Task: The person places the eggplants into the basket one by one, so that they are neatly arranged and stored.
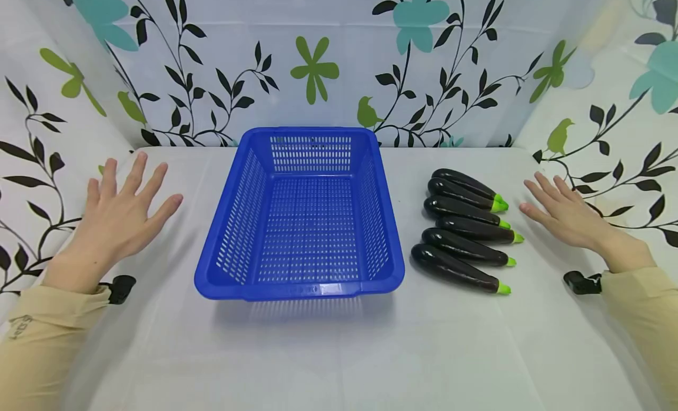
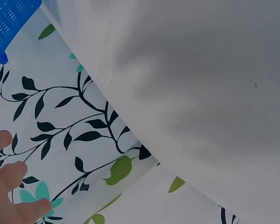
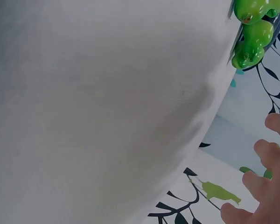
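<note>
A blue plastic basket [image 1: 312, 228] with slotted walls stands in the middle of the white table, and nothing lies in it. To its right, several dark eggplants [image 1: 461, 252] with bright green stem ends lie side by side in a column. My left hand [image 1: 124, 214] is held over the table left of the basket, fingers spread and holding nothing. Right of the eggplants, my right hand [image 1: 564, 214] is stretched out with straight fingers, apart from the stems. The right wrist view shows some green stem ends [image 3: 249, 44] at the upper right.
A white cloth with leaf, flower and bird prints [image 1: 318, 69] hangs behind the table and at both sides. The white tabletop [image 1: 328, 358] extends in front of the basket. A black wrist device [image 1: 582, 282] shows at the right sleeve, another [image 1: 122, 288] at the left.
</note>
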`<state>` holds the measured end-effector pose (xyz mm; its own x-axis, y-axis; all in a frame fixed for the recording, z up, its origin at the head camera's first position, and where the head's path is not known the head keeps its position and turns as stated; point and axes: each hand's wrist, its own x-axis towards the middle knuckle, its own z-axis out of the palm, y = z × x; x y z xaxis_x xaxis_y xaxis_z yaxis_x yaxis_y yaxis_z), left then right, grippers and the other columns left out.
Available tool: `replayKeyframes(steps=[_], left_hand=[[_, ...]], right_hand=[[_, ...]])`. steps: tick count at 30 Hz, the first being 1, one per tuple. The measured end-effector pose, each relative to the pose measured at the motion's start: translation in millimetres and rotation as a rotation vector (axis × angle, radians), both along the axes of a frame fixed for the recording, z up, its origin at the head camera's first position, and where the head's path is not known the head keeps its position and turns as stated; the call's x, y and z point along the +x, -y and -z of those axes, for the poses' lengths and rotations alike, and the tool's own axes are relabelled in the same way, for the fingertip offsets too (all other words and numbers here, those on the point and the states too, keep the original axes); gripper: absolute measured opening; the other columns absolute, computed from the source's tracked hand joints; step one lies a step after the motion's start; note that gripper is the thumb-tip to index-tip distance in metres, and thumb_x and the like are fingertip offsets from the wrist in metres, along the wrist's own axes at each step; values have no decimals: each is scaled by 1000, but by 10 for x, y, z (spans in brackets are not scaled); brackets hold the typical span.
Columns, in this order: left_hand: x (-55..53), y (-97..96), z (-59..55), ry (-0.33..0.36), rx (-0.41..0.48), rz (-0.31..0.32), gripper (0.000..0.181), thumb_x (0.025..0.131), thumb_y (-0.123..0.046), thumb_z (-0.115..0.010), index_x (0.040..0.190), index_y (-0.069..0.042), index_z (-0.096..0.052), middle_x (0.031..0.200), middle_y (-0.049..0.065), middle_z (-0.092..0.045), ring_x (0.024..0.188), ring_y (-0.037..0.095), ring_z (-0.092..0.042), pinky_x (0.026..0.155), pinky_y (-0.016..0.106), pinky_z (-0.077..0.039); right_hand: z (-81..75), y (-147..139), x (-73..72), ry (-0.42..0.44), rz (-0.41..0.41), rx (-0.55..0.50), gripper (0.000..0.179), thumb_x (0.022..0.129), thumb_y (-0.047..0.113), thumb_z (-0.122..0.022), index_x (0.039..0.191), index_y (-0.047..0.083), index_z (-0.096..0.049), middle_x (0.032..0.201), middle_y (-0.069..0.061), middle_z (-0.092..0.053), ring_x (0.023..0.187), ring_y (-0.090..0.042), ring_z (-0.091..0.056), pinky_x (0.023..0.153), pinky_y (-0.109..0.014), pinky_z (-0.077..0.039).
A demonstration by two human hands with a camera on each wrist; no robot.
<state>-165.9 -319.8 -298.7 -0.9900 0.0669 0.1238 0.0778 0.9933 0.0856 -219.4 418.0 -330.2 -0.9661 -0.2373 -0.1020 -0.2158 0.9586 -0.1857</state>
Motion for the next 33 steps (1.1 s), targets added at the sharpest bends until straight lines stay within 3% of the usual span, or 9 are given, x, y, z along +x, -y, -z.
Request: replayKeyframes(steps=[10,18,25,33], left_hand=[[-59,-52,54,-3,43,7,81,102,-62,-25,161,-13,1,165,22,8,145,55,15,112,73,3],[-144,-171,11,-9,111,72,78,105,-53,-31,159,-2,-8,163,30,-4,147,54,1,118,63,-1],[-205,-279,-3,4,206,47,76,105,-52,-32,160,-3,-11,164,26,-7,146,55,-10,110,73,-15],[-253,-403,-3,-69,341,7,69,105,-45,-32,157,0,-23,158,31,-25,141,54,-26,110,70,-22]], right_hand=[[-2,87,-60,53,-19,-61,72,108,46,-32,159,2,-6,164,-26,7,147,-50,17,113,-71,3],[-138,134,-26,52,-23,-145,70,108,42,-36,159,1,-12,165,-27,1,149,-49,8,114,-70,-1],[-246,235,-11,49,-33,-184,70,107,42,-40,159,3,-17,165,-25,-4,150,-49,-3,114,-70,-8],[-298,384,-37,21,-31,-181,67,106,44,-43,159,8,-22,162,-26,-21,146,-51,-21,111,-69,-19]])
